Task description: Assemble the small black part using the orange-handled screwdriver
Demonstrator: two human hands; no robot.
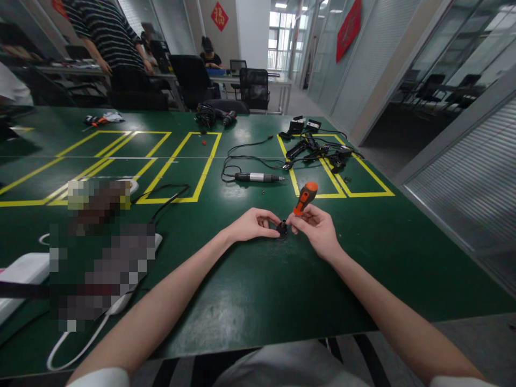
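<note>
On the green table in front of me, my left hand [260, 223] pinches a small black round part [282, 229] with thumb and fingertips. What exactly this part is, I cannot make out. Close on its right side, my right hand [316, 228] is closed around an orange and black screwdriver [306, 197]. The handle tilts up and to the right, out above the fingers. Its shaft is hidden behind the hand. The fingertips of my right hand come near the top of the black part; whether they touch it, I cannot tell.
Beyond my hands lies a corded pen-shaped power tool [258, 177]. Tangled black parts and cables [314, 148] lie at the back right. A drill [229, 118] rests at the far edge. White cables and blurred items stand left. A person in a striped shirt [108, 32] stands behind.
</note>
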